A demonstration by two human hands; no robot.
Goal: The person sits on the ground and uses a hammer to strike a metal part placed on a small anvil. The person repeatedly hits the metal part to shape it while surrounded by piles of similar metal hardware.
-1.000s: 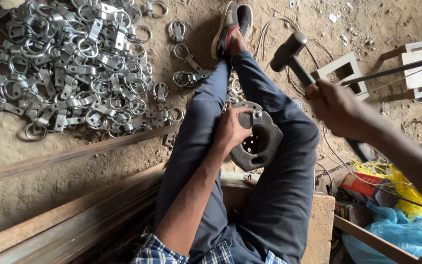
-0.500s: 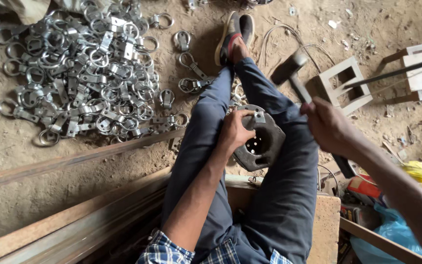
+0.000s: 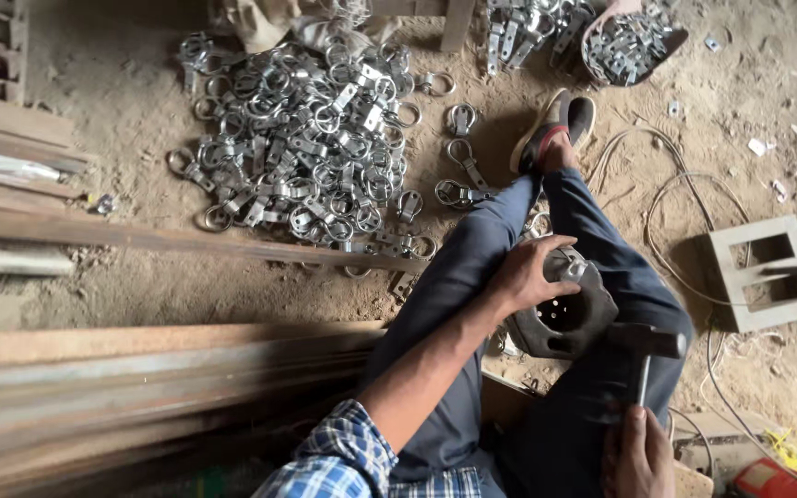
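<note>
The left hand (image 3: 532,274) lies on top of a dark grey round cast-metal block with holes (image 3: 565,318), which sits between the person's legs in dark blue trousers (image 3: 472,277). Its grip is pressed around a small shiny steel clamp piece (image 3: 572,268) that rests on the block's upper rim, thumb and fingers pinching it in place. The right hand (image 3: 638,454) is low at the bottom edge, its grip wrapped tight around the handle of a dark steel-headed hammer (image 3: 643,343); the hammer head hovers just beside the block's right edge, over the right thigh.

On the sandy dirt floor (image 3: 140,286), up and to the left, spreads a large heap of silvery ring-shaped metal clamps (image 3: 306,138), with a few loose ones lying near the left knee. A long rusty steel bar (image 3: 186,235) runs across the floor between the heap and the legs. More rusted steel lengths (image 3: 140,369) lie blurred along the lower left. A foot in a grey and red shoe (image 3: 546,134) is stretched out towards a round basin full of metal parts (image 3: 629,41) at the top. To the right, well apart from the block, stands a pale square hollow frame (image 3: 767,272), with thin cables (image 3: 675,203) looping over the floor between it and the legs.
</note>
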